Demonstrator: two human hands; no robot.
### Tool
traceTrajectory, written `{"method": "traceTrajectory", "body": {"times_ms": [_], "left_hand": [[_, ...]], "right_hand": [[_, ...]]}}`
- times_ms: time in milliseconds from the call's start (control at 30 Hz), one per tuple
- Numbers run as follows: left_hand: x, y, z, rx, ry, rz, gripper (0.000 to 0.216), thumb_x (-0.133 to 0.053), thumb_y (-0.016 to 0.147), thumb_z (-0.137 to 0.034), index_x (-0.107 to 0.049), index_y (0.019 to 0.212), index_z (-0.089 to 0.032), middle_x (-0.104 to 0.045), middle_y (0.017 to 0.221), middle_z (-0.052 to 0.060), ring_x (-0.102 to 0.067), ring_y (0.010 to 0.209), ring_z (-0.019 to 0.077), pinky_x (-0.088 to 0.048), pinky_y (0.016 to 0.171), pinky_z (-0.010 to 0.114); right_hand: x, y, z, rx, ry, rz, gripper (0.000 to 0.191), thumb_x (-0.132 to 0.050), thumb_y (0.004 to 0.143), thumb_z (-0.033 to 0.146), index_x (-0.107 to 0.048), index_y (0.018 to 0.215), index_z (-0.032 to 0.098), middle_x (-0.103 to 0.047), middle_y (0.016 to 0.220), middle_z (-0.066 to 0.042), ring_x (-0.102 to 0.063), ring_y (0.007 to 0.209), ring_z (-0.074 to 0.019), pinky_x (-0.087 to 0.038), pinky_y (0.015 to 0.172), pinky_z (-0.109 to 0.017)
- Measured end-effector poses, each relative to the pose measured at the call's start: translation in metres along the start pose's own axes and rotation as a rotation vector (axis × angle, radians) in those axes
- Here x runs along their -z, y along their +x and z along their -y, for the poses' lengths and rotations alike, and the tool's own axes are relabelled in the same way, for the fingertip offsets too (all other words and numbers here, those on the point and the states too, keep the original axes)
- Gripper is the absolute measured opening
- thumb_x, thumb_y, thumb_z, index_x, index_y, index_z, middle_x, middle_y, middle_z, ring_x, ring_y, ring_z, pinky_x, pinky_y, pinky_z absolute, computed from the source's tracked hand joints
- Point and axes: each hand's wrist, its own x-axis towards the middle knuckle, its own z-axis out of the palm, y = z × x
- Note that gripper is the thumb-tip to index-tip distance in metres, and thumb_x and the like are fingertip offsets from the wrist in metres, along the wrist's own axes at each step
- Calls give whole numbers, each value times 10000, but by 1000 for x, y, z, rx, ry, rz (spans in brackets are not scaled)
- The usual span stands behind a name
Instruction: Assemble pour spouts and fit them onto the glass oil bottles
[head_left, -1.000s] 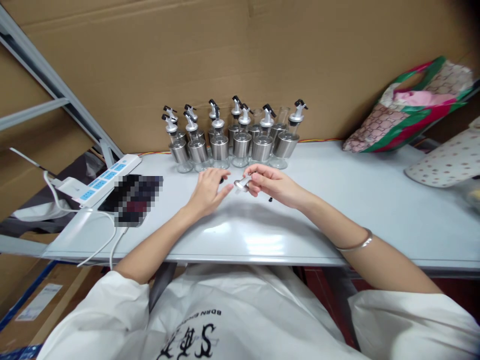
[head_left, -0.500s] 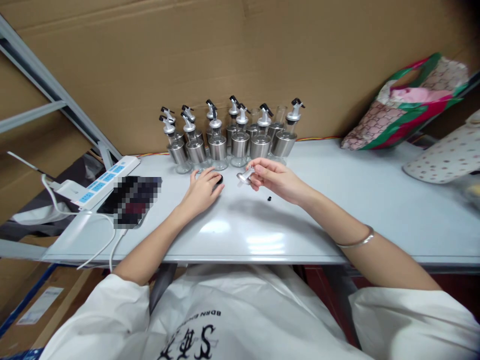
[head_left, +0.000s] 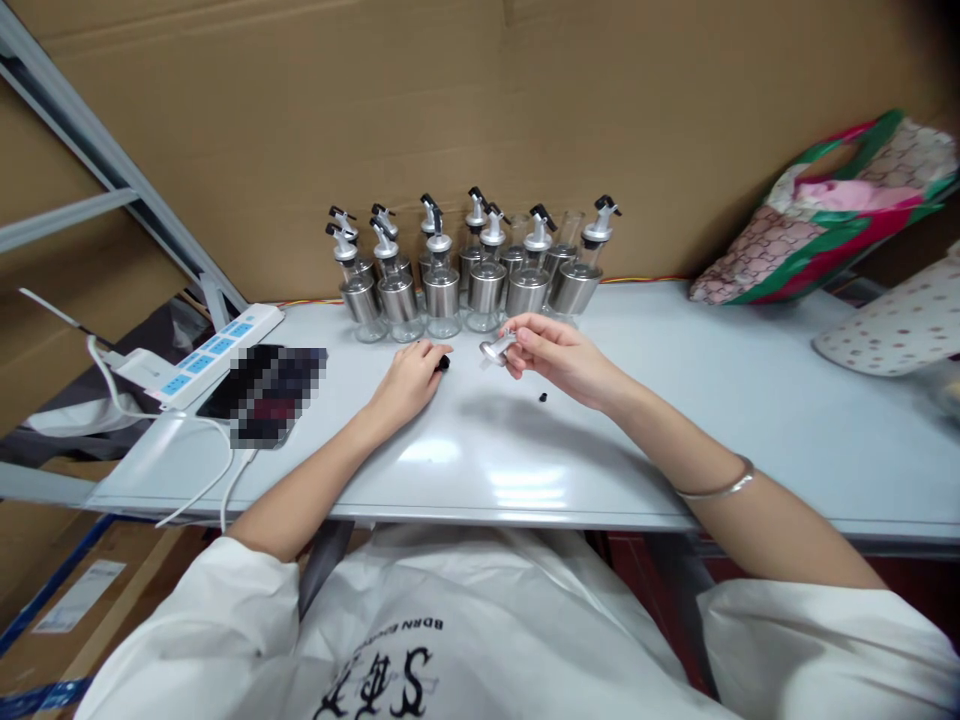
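My left hand (head_left: 411,383) rests low over the table, its fingers closed round a small black stopper (head_left: 444,363) that shows past the fingertips. Held in the air by my right hand (head_left: 559,352) is a silver pourer spout (head_left: 495,350), pinched between thumb and fingers with its round disc toward the left. A tiny black cap (head_left: 543,398) lies on the table below my right hand. Behind both hands stand several glass oil bottles (head_left: 442,292) with steel sleeves, most topped by silver pourers with black levers. Two bottles at the back, one of them this bottle (head_left: 571,232), have no pourer.
At the left lie a white power strip (head_left: 217,355), a phone (head_left: 281,395) blurred out, and white cables (head_left: 225,480). A patterned bag (head_left: 810,225) leans at the back right, beside a white dotted object (head_left: 892,315). Cardboard (head_left: 480,100) walls the back of the table (head_left: 712,420).
My left fingers have drawn in round the black stopper, which was lying by the fingertips. My right hand keeps the spout nearly still; the view has shifted slightly.
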Motion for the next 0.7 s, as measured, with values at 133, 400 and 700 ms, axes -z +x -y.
{"method": "traceTrajectory", "body": {"times_ms": [133, 400, 700], "left_hand": [[-2, 0, 2, 0, -60, -23, 385, -473, 820, -73, -553, 1194, -120, -562, 1032, 115, -563, 980, 243, -459, 903, 398], [2, -1, -11, -4, -545, -349, 339, -552, 809, -161, -528, 1147, -179, -548, 884, 18, -563, 886, 146, -467, 895, 314], [2, 2, -21, 211, -1172, -273, 392, -693, 740, -311, -484, 1055, -209, -547, 803, -22, -567, 783, 104, -520, 821, 290]], "right_hand": [[-1, 0, 0, 8, 5, -15, 403, -733, 716, 524, -567, 882, 196, -544, 591, 59, -525, 588, -100, -437, 637, -277], [6, 5, -6, 85, -20, -106, 399, -714, 728, 536, -553, 892, 210, -558, 661, 50, -555, 615, -108, -460, 660, -298], [4, 4, -8, 62, -25, -42, 391, -701, 737, 516, -555, 922, 204, -571, 666, 49, -577, 637, -120, -447, 677, -310]]}}
